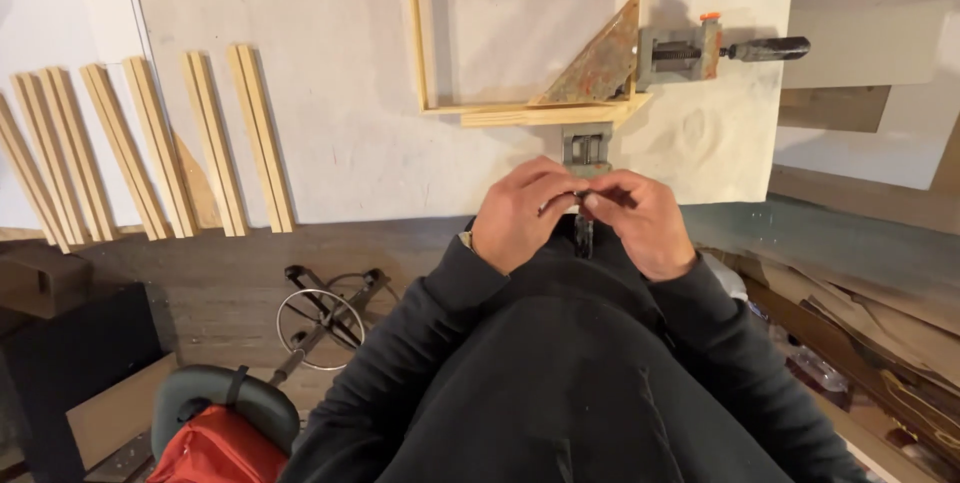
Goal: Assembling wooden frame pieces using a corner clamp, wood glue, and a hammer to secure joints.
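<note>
Both hands meeting at table edge: left hand [522, 215] and right hand [642, 223] pinching fingers narrow on the near clamp [586, 153] handle, likely turning it. Clamp is pressing wooden frame [528, 115] corner against rusty triangular square [598, 68]; 2nd clamp [700, 51] gripping the side.

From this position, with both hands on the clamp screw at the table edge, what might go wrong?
1. Both hands meet at the near clamp, whose handle hangs over the table edge; fingers might get pinched.
2. Overtightening might shift the wooden frame off the rusty triangular square at the corner.
3. The side clamp already presses that corner; uneven pressure could open the joint.
</note>
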